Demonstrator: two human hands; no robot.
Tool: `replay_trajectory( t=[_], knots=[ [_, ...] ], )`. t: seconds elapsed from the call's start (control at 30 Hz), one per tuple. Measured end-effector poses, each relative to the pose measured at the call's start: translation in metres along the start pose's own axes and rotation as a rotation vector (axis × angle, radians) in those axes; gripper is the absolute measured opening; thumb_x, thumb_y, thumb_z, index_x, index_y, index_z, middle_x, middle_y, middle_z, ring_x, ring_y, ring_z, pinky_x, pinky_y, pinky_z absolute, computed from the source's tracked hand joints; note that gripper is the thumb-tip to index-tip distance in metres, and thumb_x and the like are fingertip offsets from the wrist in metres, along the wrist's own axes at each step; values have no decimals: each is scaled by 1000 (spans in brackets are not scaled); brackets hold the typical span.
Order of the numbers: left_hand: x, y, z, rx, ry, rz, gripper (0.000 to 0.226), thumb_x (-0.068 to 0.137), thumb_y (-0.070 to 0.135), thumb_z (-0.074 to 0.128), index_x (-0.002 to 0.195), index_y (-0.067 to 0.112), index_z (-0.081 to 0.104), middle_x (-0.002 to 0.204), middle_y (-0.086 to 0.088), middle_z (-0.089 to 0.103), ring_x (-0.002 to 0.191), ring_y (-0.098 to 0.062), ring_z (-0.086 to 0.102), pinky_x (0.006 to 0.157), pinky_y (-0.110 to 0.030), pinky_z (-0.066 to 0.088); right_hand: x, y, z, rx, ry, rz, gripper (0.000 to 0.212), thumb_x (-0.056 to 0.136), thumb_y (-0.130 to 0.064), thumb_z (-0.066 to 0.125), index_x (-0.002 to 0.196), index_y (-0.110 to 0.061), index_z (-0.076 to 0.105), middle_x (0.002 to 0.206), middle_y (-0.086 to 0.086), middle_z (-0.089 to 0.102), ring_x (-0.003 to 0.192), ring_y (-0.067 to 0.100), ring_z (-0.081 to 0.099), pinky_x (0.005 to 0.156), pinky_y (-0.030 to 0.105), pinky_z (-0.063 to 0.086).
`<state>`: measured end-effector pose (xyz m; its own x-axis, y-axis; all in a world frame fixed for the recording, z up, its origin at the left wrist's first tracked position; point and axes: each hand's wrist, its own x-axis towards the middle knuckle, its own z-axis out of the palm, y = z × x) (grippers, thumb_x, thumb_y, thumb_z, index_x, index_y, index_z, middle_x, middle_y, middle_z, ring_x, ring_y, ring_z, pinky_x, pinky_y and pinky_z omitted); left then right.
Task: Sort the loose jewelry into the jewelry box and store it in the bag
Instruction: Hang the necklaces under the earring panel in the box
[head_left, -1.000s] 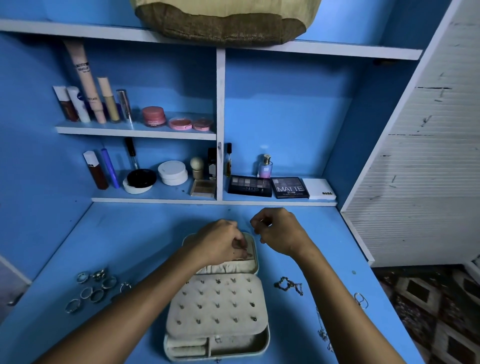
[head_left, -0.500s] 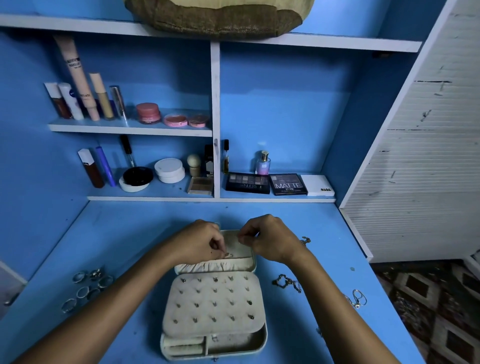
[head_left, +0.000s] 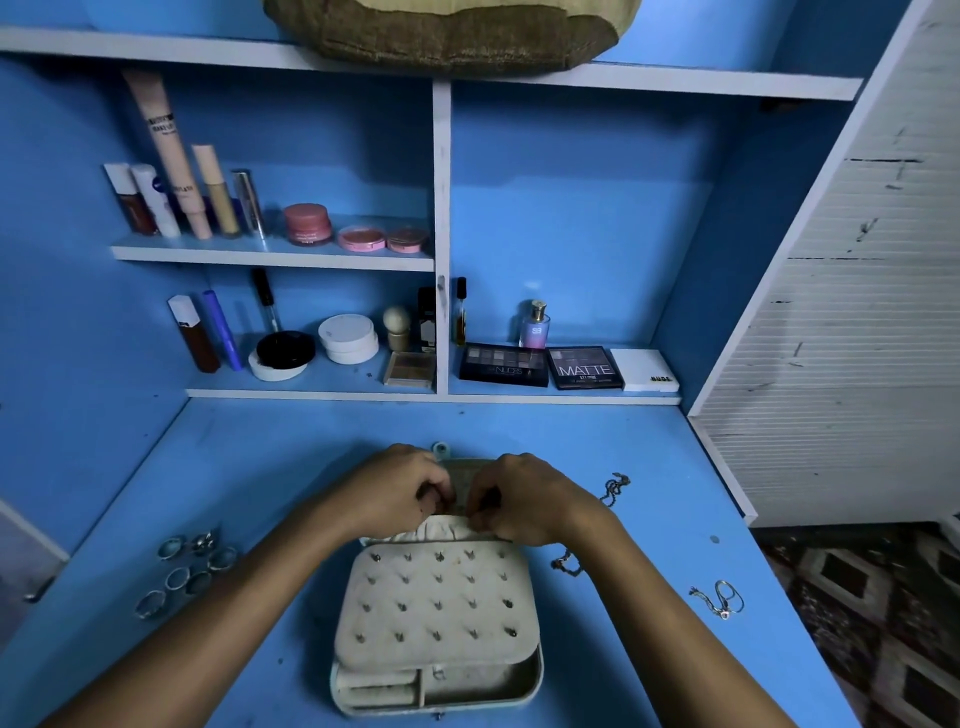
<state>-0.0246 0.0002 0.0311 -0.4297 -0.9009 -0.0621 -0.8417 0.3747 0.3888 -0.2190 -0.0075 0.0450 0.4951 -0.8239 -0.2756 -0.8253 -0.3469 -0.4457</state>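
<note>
Jewelry box (head_left: 436, 623) lies open on the blue desk (head_left: 249, 467), studded earring panel facing up, lid (head_left: 470, 475) laid back on the far side. Both hands meet over the lid's gathered pocket. Left hand (head_left: 395, 493) has fingers curled in; right hand (head_left: 524, 496) also curled, fingertips pinched close to the left's. Something small may be held between them, but it's too tiny to make out, so cannot tell what either one grasps. Rings (head_left: 187, 571) sit in a loose cluster on the desk left of the box. Chain (head_left: 615, 488) lies right of the right hand, another chain (head_left: 569, 564) partly hidden beside the right forearm, and a pendant (head_left: 722, 597) farther right near the desk edge. Bag (head_left: 447, 31) sits on the top shelf. Cosmetics (head_left: 218, 202) line the lower shelves.
</note>
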Motion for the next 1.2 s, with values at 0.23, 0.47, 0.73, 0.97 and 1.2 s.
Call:
replay_trajectory(
  t=[0.23,0.47,0.73,0.97,1.2],
  knots=[
    [-4,8,-1,-28,-165,-107,33,88,9,51,60,25,56,56,19,52,54,3,49,51,-12,34,-5,7,-4,143,-3,-25,4,91,-25,68,94,-23,70,98,-7,69,90,10,63,74,20,49],
    [-5,13,-9,-90,-190,-126,19,83,19,60,80,37,59,78,13,66,67,-1,57,59,-21,43,-4,8,-3,150,8,-22,9,90,-27,69,98,-21,72,100,-6,69,92,11,63,79,24,52],
    [-4,17,-9,-97,-204,-148,19,83,28,63,65,35,61,74,18,63,71,1,59,60,-17,40,-4,7,-3,151,8,-7,10,90,-26,69,98,-21,72,97,-8,67,90,9,62,78,21,51],
    [-3,17,-5,-72,-135,-148,9,80,24,67,74,30,65,74,15,65,68,1,59,57,-13,41,-2,3,4,83,80,31,7,86,-25,71,92,-26,75,98,-8,71,93,12,64,85,33,56],
    [-1,16,-5,-69,-91,-124,11,79,24,74,82,31,65,75,12,66,65,1,58,54,-8,38,-4,3,14,45,193,42,11,84,-25,72,94,-31,74,102,-6,71,95,16,64,81,31,56]
  ],
)
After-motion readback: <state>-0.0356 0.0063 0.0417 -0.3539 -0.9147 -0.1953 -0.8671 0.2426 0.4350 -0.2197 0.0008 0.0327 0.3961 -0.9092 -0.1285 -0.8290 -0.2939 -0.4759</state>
